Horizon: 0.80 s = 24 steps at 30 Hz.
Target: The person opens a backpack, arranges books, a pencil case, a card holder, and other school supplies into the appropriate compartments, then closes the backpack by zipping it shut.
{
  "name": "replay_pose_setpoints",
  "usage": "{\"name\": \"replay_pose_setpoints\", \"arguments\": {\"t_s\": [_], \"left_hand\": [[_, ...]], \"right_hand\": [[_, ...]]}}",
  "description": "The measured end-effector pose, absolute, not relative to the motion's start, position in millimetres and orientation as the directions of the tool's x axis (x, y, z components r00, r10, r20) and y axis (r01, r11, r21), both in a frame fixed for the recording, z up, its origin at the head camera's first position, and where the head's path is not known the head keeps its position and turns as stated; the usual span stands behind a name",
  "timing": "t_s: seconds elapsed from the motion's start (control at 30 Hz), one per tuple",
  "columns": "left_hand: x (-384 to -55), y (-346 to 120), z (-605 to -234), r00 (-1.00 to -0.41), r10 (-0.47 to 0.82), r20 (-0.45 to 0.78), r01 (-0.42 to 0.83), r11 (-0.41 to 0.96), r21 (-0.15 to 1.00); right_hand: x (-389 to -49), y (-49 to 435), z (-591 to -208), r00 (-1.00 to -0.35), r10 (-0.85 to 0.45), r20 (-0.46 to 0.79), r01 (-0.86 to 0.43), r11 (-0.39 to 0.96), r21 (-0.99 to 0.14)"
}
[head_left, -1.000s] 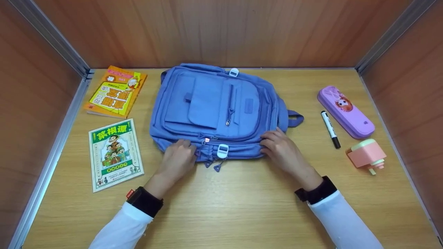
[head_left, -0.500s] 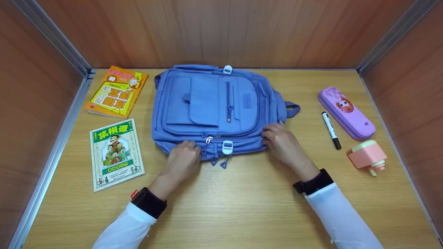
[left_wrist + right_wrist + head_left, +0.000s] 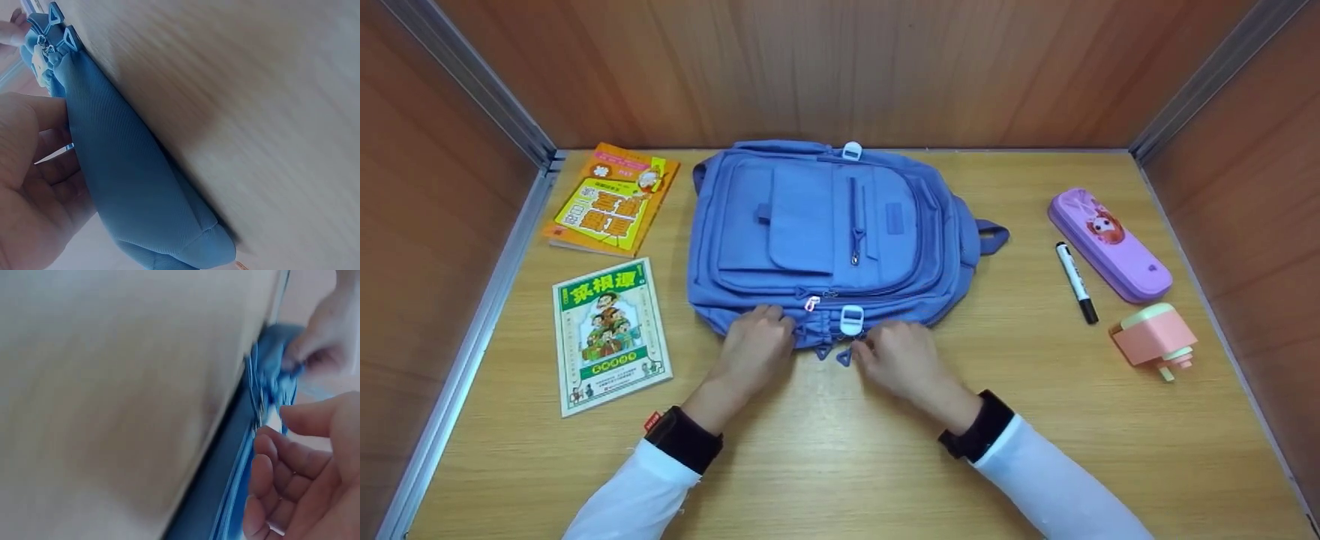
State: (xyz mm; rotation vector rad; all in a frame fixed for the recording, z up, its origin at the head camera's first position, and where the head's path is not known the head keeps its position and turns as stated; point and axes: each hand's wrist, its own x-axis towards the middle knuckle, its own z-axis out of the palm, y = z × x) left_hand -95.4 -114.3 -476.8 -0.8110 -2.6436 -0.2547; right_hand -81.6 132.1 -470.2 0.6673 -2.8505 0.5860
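Observation:
A blue backpack (image 3: 802,217) lies flat on the table with its front up. In the head view my left hand (image 3: 757,337) grips the near side of the bag, at its side pocket; the left wrist view shows thumb and fingers around the fabric (image 3: 124,157). My right hand (image 3: 900,356) is beside the white buckle (image 3: 852,320), its fingertips right by a triangular zipper pull (image 3: 844,357). In the right wrist view the right hand's fingers (image 3: 261,475) are loosely curled, with a gap between thumb and index finger and nothing held.
On the left lie an orange book (image 3: 611,199) and a green-and-white book (image 3: 611,337). To the right are a purple pencil case (image 3: 1110,244), a black-and-white marker (image 3: 1077,283) and a pink block-shaped object (image 3: 1155,337). Wooden panels (image 3: 840,75) enclose the table.
The backpack has turned slightly and its near edge has shifted away from me. My right hand has left the bag's right end and moved left to the zipper pulls. The left hand keeps its grip.

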Motion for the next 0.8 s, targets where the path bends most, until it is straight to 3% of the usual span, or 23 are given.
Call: {"name": "replay_pose_setpoints", "arguments": {"t_s": [0.47, 0.8], "left_hand": [[-95.2, -114.4, -477.4, -0.785, 0.493, 0.374, 0.554, 0.83, 0.068], [-95.4, -113.9, -477.9, -0.786, 0.483, 0.385, 0.553, 0.828, 0.09]], "right_hand": [[-84.2, 103.8, -475.4, -0.942, -0.315, 0.116, -0.334, 0.917, -0.218], [-86.8, 109.5, -469.2, -0.966, -0.258, -0.023, -0.245, 0.939, -0.242]]}}
